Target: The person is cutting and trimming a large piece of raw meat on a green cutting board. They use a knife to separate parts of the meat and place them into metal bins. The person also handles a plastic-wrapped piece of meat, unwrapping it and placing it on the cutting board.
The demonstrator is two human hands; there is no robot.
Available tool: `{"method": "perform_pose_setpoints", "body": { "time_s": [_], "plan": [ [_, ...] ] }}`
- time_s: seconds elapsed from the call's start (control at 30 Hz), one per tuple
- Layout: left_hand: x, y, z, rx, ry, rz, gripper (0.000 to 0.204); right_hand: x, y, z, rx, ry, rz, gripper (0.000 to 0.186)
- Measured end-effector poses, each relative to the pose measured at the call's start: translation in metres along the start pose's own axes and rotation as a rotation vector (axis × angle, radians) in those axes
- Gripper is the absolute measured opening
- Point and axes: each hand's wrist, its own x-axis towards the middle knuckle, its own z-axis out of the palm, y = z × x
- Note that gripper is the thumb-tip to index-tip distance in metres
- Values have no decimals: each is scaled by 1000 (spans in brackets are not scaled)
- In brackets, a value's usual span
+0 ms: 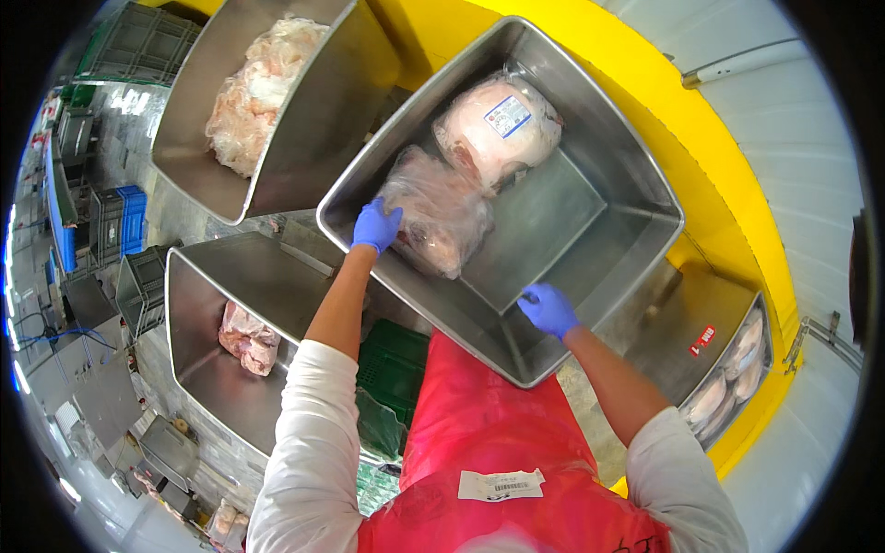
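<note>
My left hand (376, 227), in a blue glove, grips the near left edge of a clear plastic bag of meat (433, 217) inside a deep steel bin (562, 230). Beyond that bag, and touching it, lies a larger, pale, plastic-wrapped piece of meat (493, 129) with a white and blue label. Over the bin's near right side is my right hand (550, 311), also gloved in blue. Its fingers are curled together, and whatever they may hold is hidden. Both bagged pieces rest toward the bin's far left part.
Another steel bin (318, 138) with pale meat in plastic stands at far left. Below it a bin (221, 267) holds one piece of meat. At right, a bin (705, 318) contains several wrapped pieces. A green crate (392, 364) sits low beside my red apron; a yellow barrier (737, 184) curves behind.
</note>
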Motion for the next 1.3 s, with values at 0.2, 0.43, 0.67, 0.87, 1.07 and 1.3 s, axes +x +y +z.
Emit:
{"method": "perform_pose_setpoints", "body": {
  "time_s": [0.2, 0.43, 0.67, 0.87, 1.07, 1.3],
  "plan": [
    [56, -48, 37, -17, -18, -230, 93, 118, -16, 23, 83, 19, 212, 50],
    [105, -62, 42, 53, -228, -324, 113, 209, -6, 52, 181, -5, 351, 59],
    [138, -64, 57, -55, -313, -434, 113, 247, 3, 84, 525, -8, 481, 68],
    [145, -60, 61, -226, -307, -457, 114, 265, 7, 92, 825, -195, 652, 72],
    [136, -49, 53, -264, -360, -505, 105, 264, 0, 102, 946, 31, 601, 78],
    [143, -23, 46, -255, -524, -531, 107, 293, 41, 113, 889, -100, 532, 62]
  ]
}}
